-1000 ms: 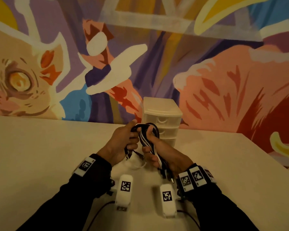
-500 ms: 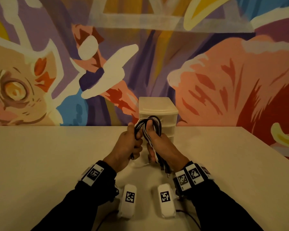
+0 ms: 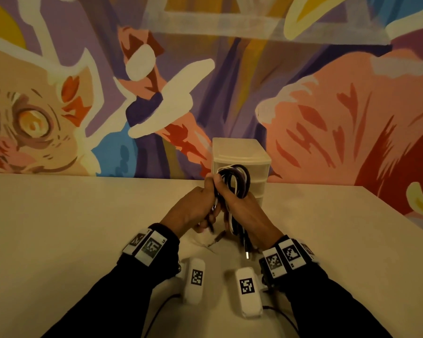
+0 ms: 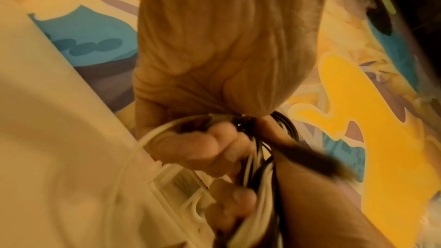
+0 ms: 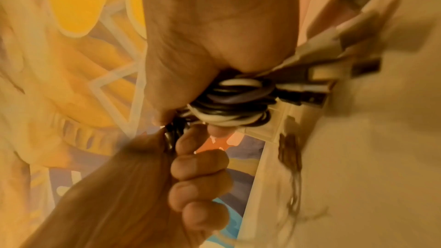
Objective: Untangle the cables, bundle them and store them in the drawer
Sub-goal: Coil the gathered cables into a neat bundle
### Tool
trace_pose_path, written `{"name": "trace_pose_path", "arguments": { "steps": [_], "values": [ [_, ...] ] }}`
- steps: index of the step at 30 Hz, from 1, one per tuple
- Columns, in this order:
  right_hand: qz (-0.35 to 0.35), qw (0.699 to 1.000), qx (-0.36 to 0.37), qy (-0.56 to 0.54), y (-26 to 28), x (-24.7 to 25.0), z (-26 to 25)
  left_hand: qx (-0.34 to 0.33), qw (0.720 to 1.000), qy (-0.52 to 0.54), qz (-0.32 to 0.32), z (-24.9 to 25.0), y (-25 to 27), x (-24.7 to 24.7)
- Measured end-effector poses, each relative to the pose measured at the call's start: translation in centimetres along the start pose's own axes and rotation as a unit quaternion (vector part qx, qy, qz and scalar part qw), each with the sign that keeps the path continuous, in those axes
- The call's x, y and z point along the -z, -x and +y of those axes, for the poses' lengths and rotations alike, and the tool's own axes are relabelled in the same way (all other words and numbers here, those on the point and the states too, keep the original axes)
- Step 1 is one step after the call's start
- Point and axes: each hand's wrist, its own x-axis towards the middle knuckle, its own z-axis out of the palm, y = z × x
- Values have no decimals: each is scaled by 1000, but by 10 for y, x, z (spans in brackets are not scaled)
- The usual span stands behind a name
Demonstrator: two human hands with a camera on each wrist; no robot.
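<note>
A bundle of black, white and purple cables is looped together above the table, just in front of the small white drawer unit. My right hand grips the bundle round its middle, with plug ends hanging down below the fist. My left hand grips cable strands beside it, thumb up against the loop. A loose white cable curves past the left fingers. All drawers of the unit look closed.
The beige table runs back to a painted mural wall. Two white marker-tagged devices lie near my forearms, with thin black leads trailing toward me. The table's right edge angles away.
Both hands have lifted the bundle slightly and carried it closer to the drawer unit, so the loop now overlaps the unit's front. The grips look unchanged.
</note>
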Motion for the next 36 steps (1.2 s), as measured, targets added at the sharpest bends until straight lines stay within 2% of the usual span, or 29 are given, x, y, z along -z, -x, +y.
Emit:
{"name": "trace_pose_path", "arguments": {
  "steps": [5, 9, 13, 16, 21, 28, 31, 33, 36],
  "values": [
    [72, 990, -59, -106, -5, -4, 6, 33, 996, 76, -30, -5, 7, -16],
    [103, 975, -66, -187, -10, 4, 13, -15, 991, 115, -60, 0, 9, -11],
    [75, 957, -77, -269, -8, 13, 13, -42, 996, 49, -61, 7, 9, -4],
    [48, 947, -71, -311, -7, 14, 13, -29, 997, 36, -58, 13, 13, 0],
    [-10, 922, -81, -378, -4, 21, 12, -24, 993, -14, -112, 23, 24, 27],
    [-28, 905, -75, -419, -10, 23, 16, -133, 966, -64, -212, 27, 28, 39],
    [-17, 902, -76, -425, -11, 24, 18, -177, 942, -147, -244, 27, 29, 39],
    [-21, 894, -70, -443, -12, 26, 21, -192, 933, -204, -224, 25, 28, 39],
    [-34, 886, -77, -456, -14, 28, 25, -238, 928, -246, -151, 25, 27, 39]
  ]
}}
